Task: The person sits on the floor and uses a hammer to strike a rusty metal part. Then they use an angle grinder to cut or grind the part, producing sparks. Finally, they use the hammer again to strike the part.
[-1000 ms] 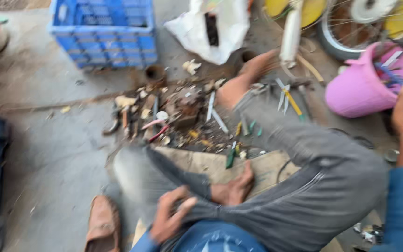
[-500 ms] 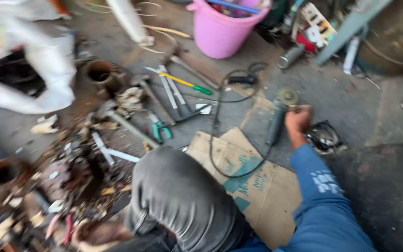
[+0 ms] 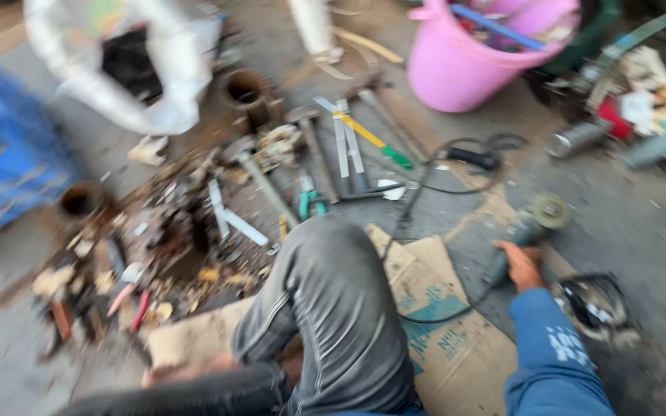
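- The right hand (image 3: 519, 264) is wrapped around the dark body of an angle grinder (image 3: 524, 229), fingers closed on the handle; a blue sleeve (image 3: 553, 354) covers the arm behind it.
- The grinder lies on the concrete floor (image 3: 626, 216), just right of a flattened piece of cardboard (image 3: 441, 323), with its round disc end pointing up and away from the person.
- A black cord (image 3: 425, 185) runs from the grinder, over the cardboard and up toward the tools.
- The left hand is out of view, so its fingers cannot be told.
- A bent knee in grey trousers (image 3: 333, 300) sits in the middle, resting partly on the cardboard.
- Left of the knee lies a blurred heap of scrap metal and small tools (image 3: 171, 239).
- Above the knee lie hammers, flat metal strips, a screwdriver with a yellow and green handle (image 3: 371, 140), and pliers with teal grips (image 3: 310, 202).
- A pink bucket (image 3: 464, 69) stands at the top, well apart from the grinder.
- A white plastic bag (image 3: 171, 92) and a blue crate (image 3: 1, 162) sit at upper left.
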